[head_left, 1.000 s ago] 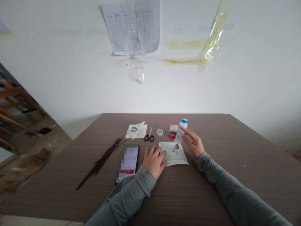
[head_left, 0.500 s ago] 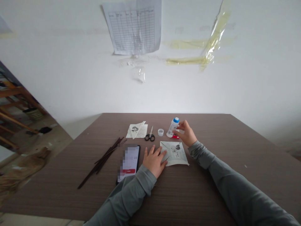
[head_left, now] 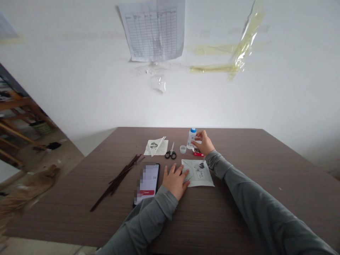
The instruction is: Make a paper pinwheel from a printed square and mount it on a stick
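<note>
My left hand [head_left: 175, 182] lies with its fingers spread over the left edge of a printed paper sheet [head_left: 198, 175] on the table. The sheet carries a dark picture and lines of text, and a line runs across its upper left. Beyond the sheet, my right hand [head_left: 205, 143] has its thumb and fingers on the right side of a small clear glue bottle [head_left: 190, 142] with a blue top. The bottle stands upright. Just below that hand sits a small open red box [head_left: 198, 153], partly hidden, with dark bits inside. Left of the bottle is a clear round cap [head_left: 182, 149].
Black-handled scissors [head_left: 170, 154] lie beside folded printed paper [head_left: 155, 147]. A phone [head_left: 147, 186] rests close to my left forearm. Thin dark sticks [head_left: 117, 180] are bundled farther left. A white wall [head_left: 212, 102] rises behind the table [head_left: 239, 148].
My right hand has moved the glue bottle back and slightly left; it was tilted and now stands upright. More of the red box shows. My left hand stays on the sheet.
</note>
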Tool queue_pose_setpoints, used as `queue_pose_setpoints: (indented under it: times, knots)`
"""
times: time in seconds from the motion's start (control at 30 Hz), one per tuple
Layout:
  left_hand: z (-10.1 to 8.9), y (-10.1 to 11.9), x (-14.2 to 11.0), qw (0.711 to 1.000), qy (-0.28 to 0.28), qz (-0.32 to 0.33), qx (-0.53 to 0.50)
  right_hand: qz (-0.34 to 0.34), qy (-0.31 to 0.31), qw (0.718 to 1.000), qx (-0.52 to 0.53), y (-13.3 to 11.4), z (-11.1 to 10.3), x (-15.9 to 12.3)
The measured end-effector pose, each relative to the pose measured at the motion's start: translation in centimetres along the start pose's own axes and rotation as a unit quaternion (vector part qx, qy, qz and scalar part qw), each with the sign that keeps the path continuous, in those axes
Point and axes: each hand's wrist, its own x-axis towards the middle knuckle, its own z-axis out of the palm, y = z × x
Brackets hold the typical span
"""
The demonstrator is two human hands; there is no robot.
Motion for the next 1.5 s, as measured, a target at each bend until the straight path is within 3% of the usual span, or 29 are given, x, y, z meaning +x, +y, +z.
queue_pose_setpoints:
  times: [0.3,0.63,0.83,1.1,1.3,1.5]
  knots:
    - [0.3,-0.2,0.0,1.000,0.010,0.003,0.000,0.006,-0.006,0.999,-0.031,-0.3,0.1,0.3]
    - [-0.2,0.2,-0.1,1.000,-0.002,-0.009,-0.003,0.010,-0.062,0.997,-0.055,0.2,0.5,-0.7]
    - [0.2,0.0,-0.1,1.000,0.025,-0.002,-0.006,-0.007,-0.070,0.996,-0.062,0.7,0.1,-0.9]
    - [0.3,0.0,0.0,1.000,0.021,-0.009,-0.006,-0.041,-0.039,0.993,-0.104,1.5,-2.8,-2.8]
    - [-0.2,0.6,-0.1,1.000,0.005,-0.020,-0.017,-0.079,-0.064,0.970,-0.220,2.0,-6.0,-4.7]
    - [0.1,0.4,0.0,0.999,0.020,-0.014,-0.020,-0.140,-0.078,0.937,-0.310,1.6,-6.1,-6.5]
